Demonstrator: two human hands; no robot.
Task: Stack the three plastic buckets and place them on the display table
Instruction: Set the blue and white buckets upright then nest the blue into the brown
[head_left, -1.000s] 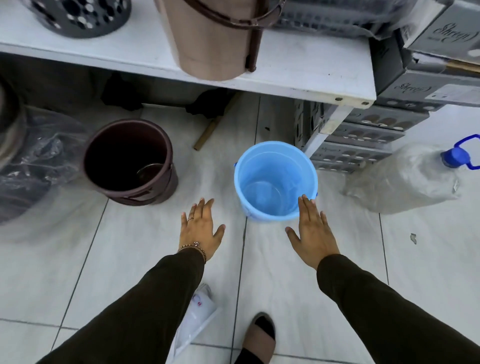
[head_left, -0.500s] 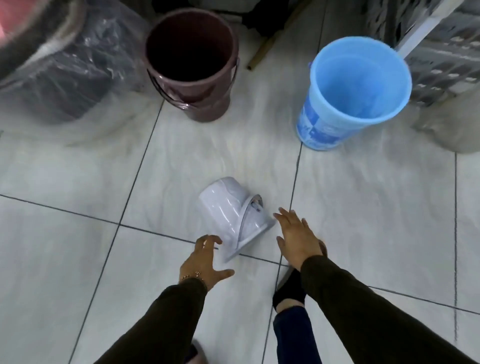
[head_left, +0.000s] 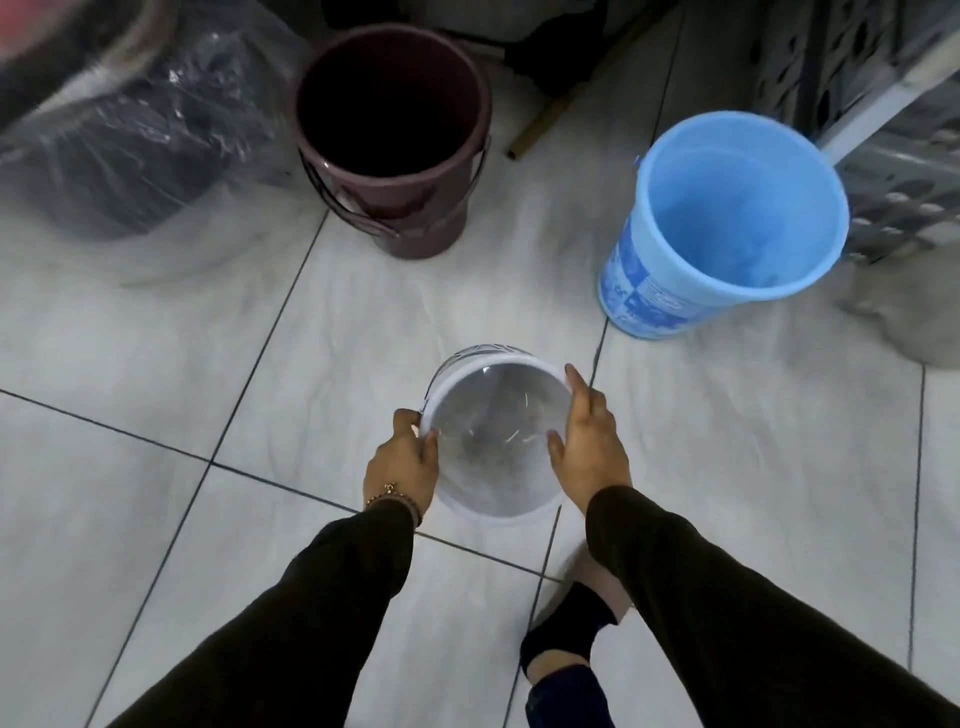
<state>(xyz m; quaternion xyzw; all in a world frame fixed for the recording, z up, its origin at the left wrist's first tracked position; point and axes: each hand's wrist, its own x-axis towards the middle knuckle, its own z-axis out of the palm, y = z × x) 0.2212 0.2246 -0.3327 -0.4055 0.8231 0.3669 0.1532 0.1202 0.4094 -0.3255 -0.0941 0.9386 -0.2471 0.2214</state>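
A small white bucket (head_left: 496, 441) is held upright, mouth facing me, just above the tiled floor. My left hand (head_left: 402, 462) grips its left rim and my right hand (head_left: 587, 441) grips its right rim. A dark maroon bucket (head_left: 392, 130) with a wire handle stands upright on the floor at the back, left of centre. A light blue bucket (head_left: 727, 223) with a printed label stands upright at the back right. Both floor buckets look empty.
A large item wrapped in clear plastic (head_left: 119, 135) lies at the back left. Stacked grey crates (head_left: 883, 130) sit behind the blue bucket on the right. A wooden stick (head_left: 550, 114) lies between the buckets. My foot (head_left: 566, 639) is below the white bucket.
The white bucket lay on its side on the floor; both hands have now taken hold of its rim and turned it upright. The view has shifted slightly.
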